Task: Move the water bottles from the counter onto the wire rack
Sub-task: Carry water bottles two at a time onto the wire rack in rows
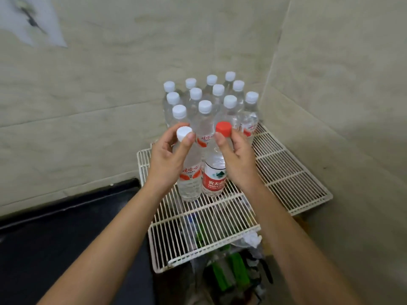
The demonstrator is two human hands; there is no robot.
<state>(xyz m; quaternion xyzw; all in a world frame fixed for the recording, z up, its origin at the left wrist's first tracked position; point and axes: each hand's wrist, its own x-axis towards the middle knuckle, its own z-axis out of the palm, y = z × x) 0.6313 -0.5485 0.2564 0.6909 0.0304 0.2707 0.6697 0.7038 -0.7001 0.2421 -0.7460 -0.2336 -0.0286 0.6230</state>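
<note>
Left hand [167, 155]: my thumb and fingers pinch the neck of the white-capped bottle [190, 181] just under its cap. Right hand [237, 157]: I have the same pinch grip at the neck of the red-capped bottle [213, 177]. Each bottle hangs directly below its hand with its long axis vertical. The two bodies are side by side, touching or nearly so.

Both bases meet the wires of the wire rack [286, 172] near its middle. I cannot tell whether their full weight is down.

Beyond them, a group of white-capped bottles [207, 100] fills the far end of the rack, in the corner of the walls.

Judgement: letting go calls for a straight upward lift of the fingers along each bottle's axis. The black counter [66, 227] lies to the left, so my left hand is nearer to it.
</note>
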